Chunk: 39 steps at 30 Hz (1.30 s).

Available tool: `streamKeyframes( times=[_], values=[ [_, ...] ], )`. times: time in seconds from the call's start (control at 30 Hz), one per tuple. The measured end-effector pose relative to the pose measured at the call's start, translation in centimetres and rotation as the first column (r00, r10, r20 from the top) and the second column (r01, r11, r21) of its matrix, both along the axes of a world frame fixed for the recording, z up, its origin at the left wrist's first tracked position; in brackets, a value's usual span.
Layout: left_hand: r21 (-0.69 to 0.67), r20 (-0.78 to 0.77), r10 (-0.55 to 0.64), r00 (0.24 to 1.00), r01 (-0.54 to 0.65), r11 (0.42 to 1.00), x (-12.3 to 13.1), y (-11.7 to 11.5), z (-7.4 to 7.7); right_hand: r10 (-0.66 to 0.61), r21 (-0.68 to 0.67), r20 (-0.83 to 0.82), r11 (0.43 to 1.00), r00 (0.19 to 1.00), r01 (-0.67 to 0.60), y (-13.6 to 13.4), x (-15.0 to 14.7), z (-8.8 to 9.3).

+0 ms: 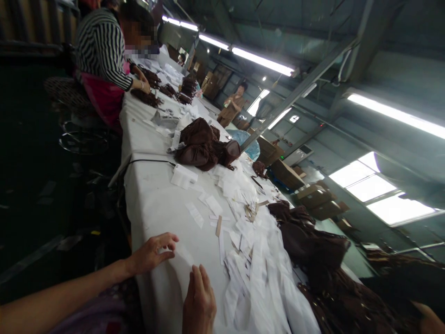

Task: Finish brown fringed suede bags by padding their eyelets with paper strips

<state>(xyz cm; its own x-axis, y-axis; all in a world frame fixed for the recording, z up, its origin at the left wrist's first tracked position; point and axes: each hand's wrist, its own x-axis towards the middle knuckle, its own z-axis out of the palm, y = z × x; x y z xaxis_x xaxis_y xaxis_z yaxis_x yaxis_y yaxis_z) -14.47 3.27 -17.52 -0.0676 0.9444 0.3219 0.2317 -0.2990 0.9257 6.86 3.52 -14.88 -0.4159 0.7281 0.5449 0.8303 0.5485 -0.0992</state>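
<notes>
My left hand (152, 254) hovers above the near edge of the white-covered table (153, 199), fingers curled a little and thumb apart, with nothing in it. Lower down, my right hand (200, 300) is held over the same cover, its fingers stretched out and empty. The palms roughly face each other across a gap. Just right of them lies a heap of white paper strips (257, 269), with a narrow brown strip (219, 226) at its edge. Farther up the table sits a bunch of dark brown, leathery-looking rounded pieces (198, 146).
More brown pieces (309, 241) are piled along the table's right side. A person in a striped top (104, 46) handles brown items at the far left. Another person's hand (429, 319) shows at lower right. Cardboard boxes (318, 199) stand beyond; a black cord (149, 161) crosses the cover.
</notes>
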Motion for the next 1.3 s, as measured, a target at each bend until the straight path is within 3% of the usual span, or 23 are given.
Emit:
streamKeyframes(
  times=[0.1,0.23,0.37,0.63,0.83,0.97,1.07,1.3],
  values=[
    [0.033,-0.029,-0.047,0.998,0.048,0.998,-0.1,0.0,0.2,-0.004,-0.075,-0.098,0.997,0.995,-0.004,-0.3,-0.1,0.2],
    [0.037,-0.089,-0.13,0.988,0.134,0.99,-0.3,0.1,0.7,0.012,-0.245,-0.232,0.967,0.973,-0.07,-0.3,-0.6,2.0],
    [0.029,-0.128,-0.144,0.981,0.149,0.988,-0.5,0.3,0.5,-0.002,-0.327,-0.203,0.943,0.979,-0.066,0.3,-1.2,3.4],
    [0.044,-0.125,-0.154,0.98,0.161,0.986,-0.5,1.2,-1.6,0.076,-0.433,-0.174,0.89,0.982,-0.146,1.8,-3.3,4.8],
    [0.049,-0.153,-0.125,0.98,0.134,0.99,-0.5,1.3,-1.3,0.096,-0.426,-0.236,0.884,0.967,-0.192,1.6,-4.1,4.6],
    [0.041,-0.147,-0.12,0.982,0.128,0.991,-0.4,1.2,-0.9,0.128,-0.424,-0.155,0.887,0.98,-0.183,1.3,-4.2,4.7],
    [0.031,-0.135,-0.124,0.983,0.129,0.991,-0.4,1.2,-0.8,0.131,-0.358,-0.069,0.922,0.989,-0.147,1.3,-4.3,4.5],
    [-0.108,-0.053,-0.136,0.989,0.129,0.986,-0.8,1.4,-0.7,0.163,-0.3,-0.032,0.94,0.986,-0.165,1.6,-3.7,3.6]
  ],
)
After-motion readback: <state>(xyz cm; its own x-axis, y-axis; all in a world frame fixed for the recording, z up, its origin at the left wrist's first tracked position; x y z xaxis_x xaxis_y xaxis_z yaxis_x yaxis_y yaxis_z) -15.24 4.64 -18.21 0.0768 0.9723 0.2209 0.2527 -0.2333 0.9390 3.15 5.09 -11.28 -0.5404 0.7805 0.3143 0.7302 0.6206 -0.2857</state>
